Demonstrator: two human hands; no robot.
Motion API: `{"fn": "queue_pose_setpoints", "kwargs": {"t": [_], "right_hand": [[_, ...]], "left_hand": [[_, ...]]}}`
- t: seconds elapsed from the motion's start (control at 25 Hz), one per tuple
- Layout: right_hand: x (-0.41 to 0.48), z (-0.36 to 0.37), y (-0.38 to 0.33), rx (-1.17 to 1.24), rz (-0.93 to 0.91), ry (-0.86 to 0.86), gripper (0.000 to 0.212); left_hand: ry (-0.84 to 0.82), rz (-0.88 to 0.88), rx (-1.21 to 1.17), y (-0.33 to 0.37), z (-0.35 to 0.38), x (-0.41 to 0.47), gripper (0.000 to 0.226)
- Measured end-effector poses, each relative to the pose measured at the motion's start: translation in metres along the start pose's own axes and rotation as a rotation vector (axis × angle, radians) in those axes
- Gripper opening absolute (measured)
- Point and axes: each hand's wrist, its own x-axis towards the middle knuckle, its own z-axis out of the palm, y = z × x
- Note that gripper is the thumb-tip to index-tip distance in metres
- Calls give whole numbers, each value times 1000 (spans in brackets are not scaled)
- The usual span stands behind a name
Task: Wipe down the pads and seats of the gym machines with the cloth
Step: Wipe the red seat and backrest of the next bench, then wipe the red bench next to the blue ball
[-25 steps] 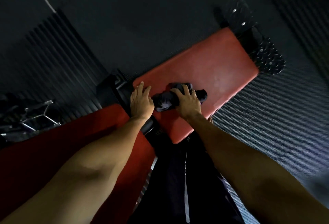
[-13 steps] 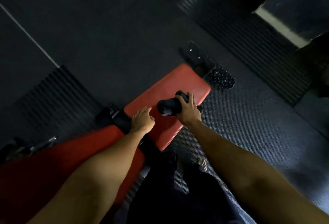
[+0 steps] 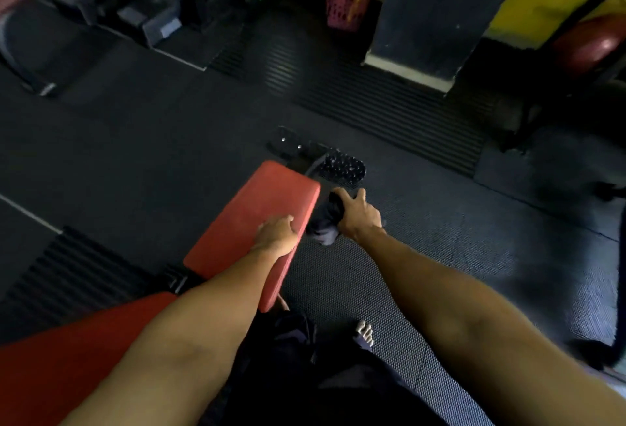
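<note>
Two risks are showing mid-frame: the cloth (image 3: 323,224), wadded in the curled fingers of the right hand (image 3: 359,214) at the right edge of the red seat pad (image 3: 247,219), is probably covering little surface and could be slipping free. The left hand (image 3: 276,236) is resting on the pad, fingers loosely curled; the cloth is looking dark and crumpled.

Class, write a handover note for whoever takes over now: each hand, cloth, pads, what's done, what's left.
Left hand rests on the seat pad by its right edge, holding nothing.
Right hand grips the cloth, just off that edge, over the floor.
Done: cloth was wiping the seat pad a second ago.
Left: back pad, unclear if wiped; other machines.
</note>
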Motion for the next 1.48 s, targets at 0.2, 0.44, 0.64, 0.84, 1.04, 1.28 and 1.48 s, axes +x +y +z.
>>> {"fn": "queue_pose_setpoints", "kwargs": {"t": [0.2,0.44,0.64,0.84,1.04,1.28,1.48], "right_hand": [[-43,-46,102,39,69,92,62],[-95,-77,221,129,165,258,67],[-142,-96,309,179,333,347,76],[-189,-113,371,272,541,432,73],[-200,-138,410,314,686,502,62],[-168,-179,440,360,804,574,58],[-144,-198,478,432,893,622,62]], "left_hand": [[11,126,120,102,5,-20,48],[60,365,225,235,23,-41,48],[35,590,353,343,47,-58,47],[-20,808,440,437,73,-68,45],[-74,954,520,502,80,-56,45],[-57,1040,557,572,56,-6,43],[-97,1090,568,638,59,23,44]]}}
